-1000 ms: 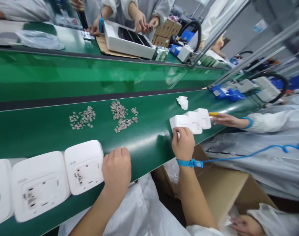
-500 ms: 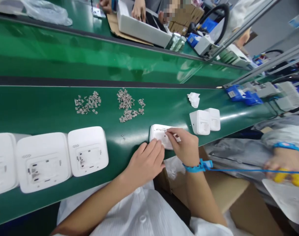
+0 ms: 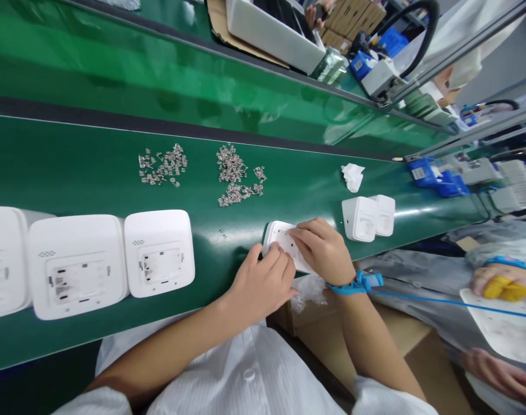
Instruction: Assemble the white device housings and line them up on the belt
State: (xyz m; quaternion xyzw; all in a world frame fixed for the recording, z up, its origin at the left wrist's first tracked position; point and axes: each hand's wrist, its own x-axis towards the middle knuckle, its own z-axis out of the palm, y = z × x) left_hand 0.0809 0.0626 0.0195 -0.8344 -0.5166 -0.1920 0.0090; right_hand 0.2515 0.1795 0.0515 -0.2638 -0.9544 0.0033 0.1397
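A white plastic housing (image 3: 269,235) with rounded corners lies on the green bench in front of me, its recessed side up. My left hand (image 3: 263,279) rests on its near left edge, fingers bent over the rim. Above the recess, my right hand (image 3: 326,251) has thumb and forefinger pinched together; whatever is between them is too small or hidden to make out. A blue wrist strap (image 3: 356,282) with a cord circles my right wrist. Beyond the housing lie a pile of small metal clips (image 3: 232,164) and a second clip pile (image 3: 164,166).
Several white housings (image 3: 159,253) stand in a row at left. Two more housings (image 3: 360,219) stand at right, near a crumpled white tissue (image 3: 353,176). Blue bins (image 3: 436,177) are farther right. A co-worker's hand in yellow finger covers (image 3: 507,287) holds a white part.
The camera view has shifted a little. My right hand stays at the housing's recess with fingers pinched, and my left hand still steadies the edge. The co-worker's hands at right have moved.
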